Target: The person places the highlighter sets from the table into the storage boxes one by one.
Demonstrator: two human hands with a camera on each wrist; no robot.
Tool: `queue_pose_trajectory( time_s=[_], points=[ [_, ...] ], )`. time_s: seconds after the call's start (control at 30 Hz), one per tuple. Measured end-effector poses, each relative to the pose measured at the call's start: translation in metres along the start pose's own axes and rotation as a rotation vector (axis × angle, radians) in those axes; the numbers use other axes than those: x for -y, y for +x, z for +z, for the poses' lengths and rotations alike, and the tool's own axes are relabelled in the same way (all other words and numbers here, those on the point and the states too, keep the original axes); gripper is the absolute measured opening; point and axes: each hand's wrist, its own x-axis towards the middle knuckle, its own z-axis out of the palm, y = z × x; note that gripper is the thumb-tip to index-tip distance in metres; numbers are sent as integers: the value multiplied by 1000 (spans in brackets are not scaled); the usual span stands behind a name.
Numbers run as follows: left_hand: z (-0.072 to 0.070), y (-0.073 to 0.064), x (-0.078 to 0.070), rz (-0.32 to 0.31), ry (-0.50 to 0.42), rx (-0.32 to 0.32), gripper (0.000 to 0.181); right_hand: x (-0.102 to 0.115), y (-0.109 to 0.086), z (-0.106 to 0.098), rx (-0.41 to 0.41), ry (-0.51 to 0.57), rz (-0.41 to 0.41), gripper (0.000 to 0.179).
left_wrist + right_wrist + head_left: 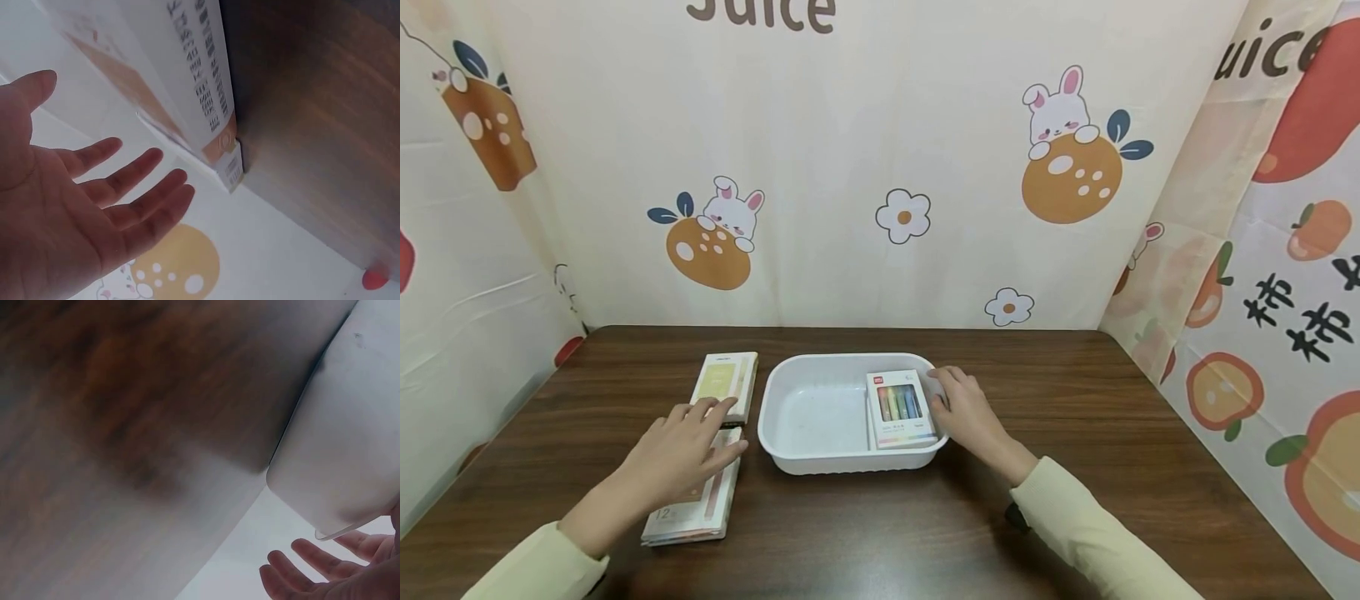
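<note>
A dark wooden tabletop [1075, 417] carries a white plastic tray [808, 454] at its middle; inside the tray, against its right wall, lies a white box of coloured pens [900, 410] with a clear window showing a row of pens in several colours and a small red logo at its top corner, the lettering too small to read; the right hand [968, 411] rests at the tray's right rim, fingers straight and touching the rim beside the box, its grip released and holding nothing; the right wrist view shows the same fingers loose beneath the tray's outer wall.

The left hand [681, 454] lies flat, fingers spread and grip released, above a pale flat pack [696, 508] that lies left of the tray near the front edge; a "12" can be read at that pack's near corner; whether the palm presses the pack cannot be told; the left wrist view shows printed lines of small text along the pack's side, unreadable; a second, yellowish pack [726, 383] lies just behind it.

The backdrop cloth [880, 167] bears rabbits, oranges, flowers and the word "Juice"; the right panel carries dark Chinese characters.
</note>
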Motion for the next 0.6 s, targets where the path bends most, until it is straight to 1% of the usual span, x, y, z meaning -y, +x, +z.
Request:
queue_pose_trajectory(
  time_s=[0.27,0.43,0.6],
  points=[
    [8,-7,-5,-34,2,29,67,0,0,0,10,-18,-12,34],
    [13,-8,-7,-70,-35,36,70,-1,1,0,13,-13,-20,34],
    [17,-10,-8,-112,-75,47,70,-2,1,0,5,-17,-45,34]
  ],
)
